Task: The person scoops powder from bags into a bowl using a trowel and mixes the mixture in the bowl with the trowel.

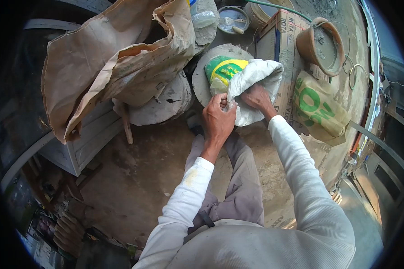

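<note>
A white sack [251, 76] with a green and yellow printed end lies on a round, cement-crusted top [203, 82], its mouth turned toward me. My left hand [219, 117] is closed with its fingers pinching the near left edge of the sack's mouth. Inside that mouth is my right hand [257, 97], palm down; its fingertips are hidden by the folds, so I cannot tell whether they grip anything. What the sack contains is out of sight.
A large open brown paper bag [134, 67] stands at left on another round top [161, 110]. Toward the back are a bowl with a brush [232, 20], a cardboard box [274, 40] and a bucket of grey mix [321, 47]. A green-printed bag [318, 107] lies right.
</note>
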Action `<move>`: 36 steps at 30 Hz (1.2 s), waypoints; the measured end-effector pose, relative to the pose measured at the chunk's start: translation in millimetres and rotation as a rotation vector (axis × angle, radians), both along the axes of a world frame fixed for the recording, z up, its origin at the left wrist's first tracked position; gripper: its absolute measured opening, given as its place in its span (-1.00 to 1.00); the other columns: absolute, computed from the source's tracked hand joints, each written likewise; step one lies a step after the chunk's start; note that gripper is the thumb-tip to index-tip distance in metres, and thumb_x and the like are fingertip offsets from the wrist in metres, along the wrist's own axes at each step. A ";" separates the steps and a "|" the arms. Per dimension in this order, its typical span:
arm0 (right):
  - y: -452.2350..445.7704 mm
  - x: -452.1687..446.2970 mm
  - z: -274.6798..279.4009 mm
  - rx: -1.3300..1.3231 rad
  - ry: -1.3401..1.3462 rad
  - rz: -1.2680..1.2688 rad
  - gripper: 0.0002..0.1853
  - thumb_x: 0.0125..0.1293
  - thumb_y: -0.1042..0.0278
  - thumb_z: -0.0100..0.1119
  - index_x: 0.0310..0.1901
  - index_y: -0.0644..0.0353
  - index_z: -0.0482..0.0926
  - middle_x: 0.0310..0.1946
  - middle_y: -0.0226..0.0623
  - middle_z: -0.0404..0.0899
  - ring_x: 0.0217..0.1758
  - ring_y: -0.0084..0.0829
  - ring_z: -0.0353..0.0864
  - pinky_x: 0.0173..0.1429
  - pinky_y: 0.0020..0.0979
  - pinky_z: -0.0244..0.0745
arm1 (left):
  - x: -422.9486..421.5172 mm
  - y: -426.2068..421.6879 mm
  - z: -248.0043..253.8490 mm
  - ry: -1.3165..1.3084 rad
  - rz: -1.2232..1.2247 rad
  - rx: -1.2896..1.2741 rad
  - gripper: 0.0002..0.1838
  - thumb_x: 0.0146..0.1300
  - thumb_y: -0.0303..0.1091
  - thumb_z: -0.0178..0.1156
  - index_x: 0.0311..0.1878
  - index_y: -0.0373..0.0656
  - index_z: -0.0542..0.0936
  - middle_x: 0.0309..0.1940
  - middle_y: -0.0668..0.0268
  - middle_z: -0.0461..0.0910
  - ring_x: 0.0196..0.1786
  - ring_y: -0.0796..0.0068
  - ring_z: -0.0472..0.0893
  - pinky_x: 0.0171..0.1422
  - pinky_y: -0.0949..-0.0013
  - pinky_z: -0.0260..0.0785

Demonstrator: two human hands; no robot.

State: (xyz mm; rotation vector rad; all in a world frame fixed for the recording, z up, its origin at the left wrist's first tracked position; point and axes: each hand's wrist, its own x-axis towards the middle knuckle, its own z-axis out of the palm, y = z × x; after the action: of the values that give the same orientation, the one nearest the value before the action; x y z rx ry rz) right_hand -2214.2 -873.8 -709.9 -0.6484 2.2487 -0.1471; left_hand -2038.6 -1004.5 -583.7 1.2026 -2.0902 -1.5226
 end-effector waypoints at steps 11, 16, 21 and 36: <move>-10.1 20.7 -12.1 -0.251 -0.041 0.050 -0.24 0.35 -0.18 0.30 0.48 0.10 0.52 0.50 0.01 0.53 0.55 0.08 0.50 0.57 -0.07 0.43 | 1.7 0.9 2.2 0.025 -0.024 0.073 -0.77 0.21 -0.48 0.48 -0.08 -0.29 0.74 -0.33 0.19 0.81 -0.33 0.38 0.77 -0.10 0.29 0.62; 1.7 24.0 -83.9 -0.325 0.109 0.161 -0.25 0.28 -0.23 0.38 0.38 0.11 0.61 0.34 -0.01 0.67 0.41 0.08 0.63 0.42 -0.06 0.56 | 0.8 -0.6 3.2 0.008 -0.012 0.062 -0.75 0.21 -0.42 0.52 -0.08 -0.28 0.75 -0.36 0.21 0.79 -0.35 0.35 0.76 -0.08 0.26 0.63; 3.8 19.1 -21.5 -0.275 -0.037 -0.098 -0.35 0.31 -0.14 0.32 0.26 0.20 0.70 0.24 0.14 0.72 0.31 0.18 0.69 0.36 0.00 0.58 | 11.3 -8.3 31.3 -0.083 -0.150 -0.019 -0.44 0.26 -0.24 0.56 0.25 -0.29 0.64 0.08 0.05 0.72 0.08 0.16 0.73 0.25 0.14 0.56; 85.2 15.3 163.5 -0.081 -0.088 -0.336 -0.50 0.27 0.00 0.21 -0.23 0.41 0.77 -0.35 0.19 0.75 -0.25 0.06 0.75 0.03 0.00 0.60 | 417.6 20.7 36.2 -0.657 -0.161 1.002 -0.12 0.56 0.28 0.06 0.73 -0.13 0.29 0.73 0.10 0.24 0.72 0.17 0.28 0.78 0.23 0.05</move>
State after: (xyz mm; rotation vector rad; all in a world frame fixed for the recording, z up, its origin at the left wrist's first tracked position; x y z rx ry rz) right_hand -2199.0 -788.6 -546.4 -0.2942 2.2587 -0.4259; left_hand -1621.0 -983.8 -547.4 2.1227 -1.7329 -2.6891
